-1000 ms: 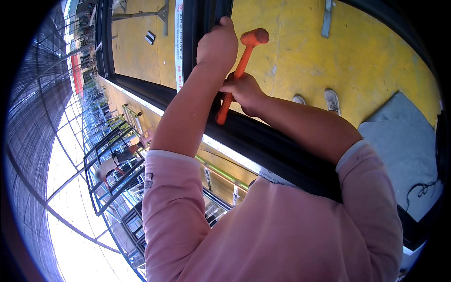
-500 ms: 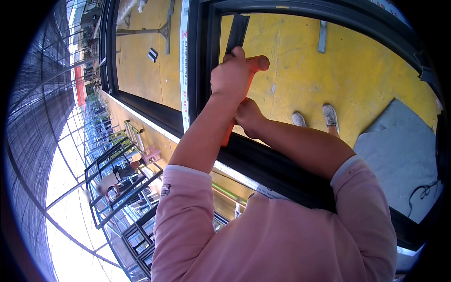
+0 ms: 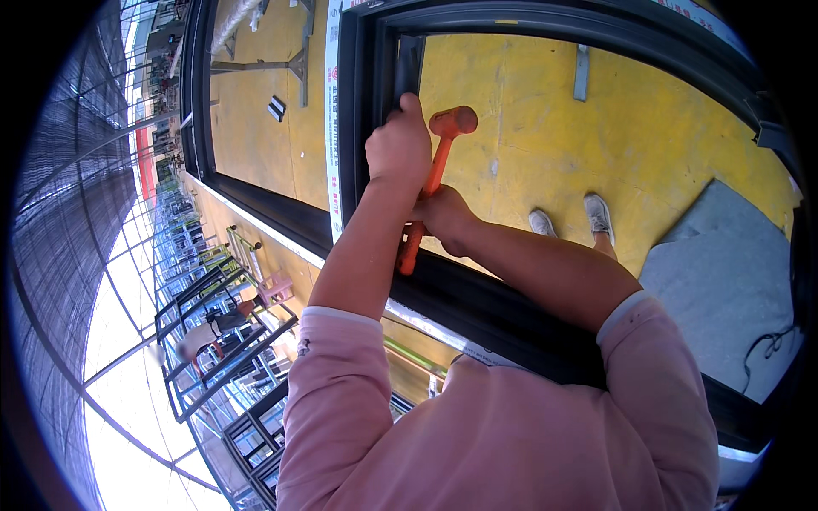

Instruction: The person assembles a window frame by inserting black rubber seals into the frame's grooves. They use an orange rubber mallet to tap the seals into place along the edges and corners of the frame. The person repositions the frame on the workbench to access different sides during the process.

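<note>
My left hand (image 3: 398, 146) is closed round a dark strip of profile (image 3: 409, 64), whose upper part shows above my fingers. It lies close along the inner side of the large black frame (image 3: 361, 128). Just to the right, my right hand (image 3: 445, 218) grips the handle of an orange hammer (image 3: 441, 157). The hammer's head is up, apart from the strip, and the handle's end shows below my wrists, over the frame's near bar. My left forearm hides part of the frame.
Yellow floor (image 3: 528, 128) shows through the frame opening, with a person's shoes (image 3: 599, 213), a grey sheet (image 3: 724, 264) and a black cord (image 3: 763, 349). A metal bar (image 3: 581, 72) lies farther off. At left, a person (image 3: 200, 339) stands among several dark frames (image 3: 247, 430).
My left hand has moved slightly left and down, bringing the strip from a slant to nearly along the frame's side. The hammer in my right hand has shifted a little left and down.
</note>
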A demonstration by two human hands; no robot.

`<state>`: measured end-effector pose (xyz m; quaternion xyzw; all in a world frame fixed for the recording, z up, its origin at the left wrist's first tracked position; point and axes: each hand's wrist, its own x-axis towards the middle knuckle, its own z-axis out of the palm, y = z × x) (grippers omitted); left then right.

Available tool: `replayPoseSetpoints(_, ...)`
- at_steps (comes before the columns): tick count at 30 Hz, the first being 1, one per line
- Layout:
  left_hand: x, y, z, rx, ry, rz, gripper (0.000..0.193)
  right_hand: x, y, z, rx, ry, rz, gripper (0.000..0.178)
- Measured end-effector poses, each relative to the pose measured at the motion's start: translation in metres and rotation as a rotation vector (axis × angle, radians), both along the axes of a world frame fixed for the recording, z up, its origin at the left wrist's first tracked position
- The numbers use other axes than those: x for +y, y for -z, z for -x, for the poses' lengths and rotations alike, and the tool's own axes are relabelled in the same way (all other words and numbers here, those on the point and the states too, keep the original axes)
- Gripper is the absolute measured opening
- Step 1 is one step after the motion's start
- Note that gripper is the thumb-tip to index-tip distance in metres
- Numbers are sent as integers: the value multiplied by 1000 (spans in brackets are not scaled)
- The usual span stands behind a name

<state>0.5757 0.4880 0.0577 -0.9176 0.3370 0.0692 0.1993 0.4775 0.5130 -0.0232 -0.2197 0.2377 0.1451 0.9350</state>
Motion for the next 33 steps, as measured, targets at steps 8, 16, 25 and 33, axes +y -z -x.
replayPoseSetpoints(8, 5, 8, 0, -104, 20, 21, 19, -67, 6, 18, 23, 12, 46, 19)
replayPoseSetpoints(16, 12, -20, 26, -57, -60, 193, 29, -141, 8, 34, 18, -104, 235, 20)
replayPoseSetpoints(25, 255, -123, 60, 164, -635, 1762, 15, -186, -68, 91, -197, -726, 1626, 40)
replayPoseSetpoints(33, 312, -108, -13, 717, -508, 1999, 23, -183, -160, 67, -443, -1511, 2079, 48)
